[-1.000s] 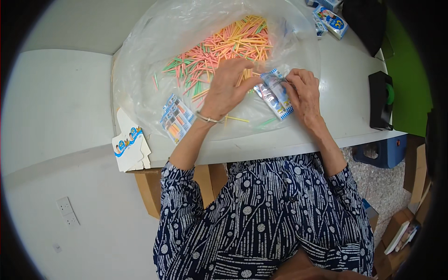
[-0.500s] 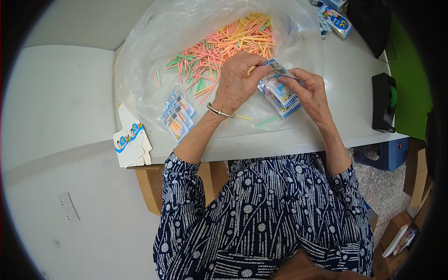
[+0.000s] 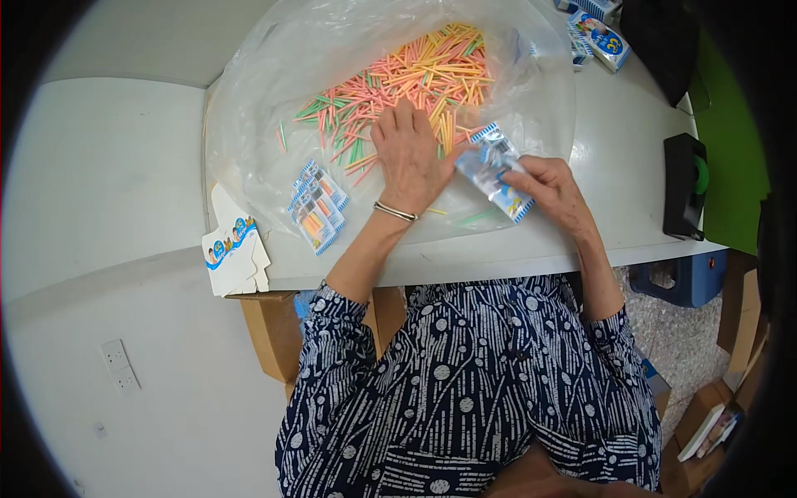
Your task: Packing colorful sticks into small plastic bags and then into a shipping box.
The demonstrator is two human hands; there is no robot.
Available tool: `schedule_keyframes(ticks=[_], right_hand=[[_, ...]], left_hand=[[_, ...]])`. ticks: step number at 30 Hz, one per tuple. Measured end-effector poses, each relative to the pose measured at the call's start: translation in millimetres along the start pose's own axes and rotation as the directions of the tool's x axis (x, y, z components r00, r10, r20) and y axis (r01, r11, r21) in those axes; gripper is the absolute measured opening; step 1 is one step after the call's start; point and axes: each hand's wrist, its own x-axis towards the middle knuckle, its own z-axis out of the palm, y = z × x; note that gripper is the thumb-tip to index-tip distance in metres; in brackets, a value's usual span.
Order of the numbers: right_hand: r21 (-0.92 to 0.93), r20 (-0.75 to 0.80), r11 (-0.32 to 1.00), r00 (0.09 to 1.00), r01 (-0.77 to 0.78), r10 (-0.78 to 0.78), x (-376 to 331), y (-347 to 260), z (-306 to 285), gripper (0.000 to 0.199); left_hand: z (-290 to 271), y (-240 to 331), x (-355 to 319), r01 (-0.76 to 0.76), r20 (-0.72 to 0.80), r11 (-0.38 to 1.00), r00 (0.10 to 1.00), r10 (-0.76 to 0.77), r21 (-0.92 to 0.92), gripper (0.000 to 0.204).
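My left hand lies palm down at the near edge of a heap of thin pink, yellow and green sticks. Its fingers are stretched out over the sticks, and what is under the palm is hidden. A bracelet circles that wrist. In my right hand, between thumb and fingers, is a plastic packet with blue-and-white striped ends. The packet slants to the left and its far end comes close to my left thumb. Several filled packets lie overlapping, left of my left wrist.
Under the heap spreads a large clear plastic bag on the white table. A white printed carton stands at the left edge. A black tape dispenser sits at the right, and more blue-and-white packs lie far right.
My left hand has let go of the packet and moved left onto the sticks, its fingers now spread. The right hand keeps the packet and has shifted slightly nearer.
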Motion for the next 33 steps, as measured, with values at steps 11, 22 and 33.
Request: schedule_keyframes(ticks=[11,22,33], right_hand=[[-0.164,0.195,0.979,0.977,0.122,-0.089,3.6,7.5,0.1,0.020],[-0.218,0.185,0.965,0.977,0.145,-0.105,6.1,0.1,0.9,0.022],[0.353,-0.079,0.936,0.997,0.012,0.017,21.3,-39.3,12.4,0.022]], left_hand=[[8.9,-3.3,-2.1,0.033,0.003,0.999,0.999,-0.033,0.015,0.049],[32.8,-17.5,-4.1,0.069,0.071,0.968,0.994,-0.089,0.242,0.020],[-16.4,-56.3,9.2,0.186,0.133,0.916,0.980,-0.148,-0.355,0.026]])
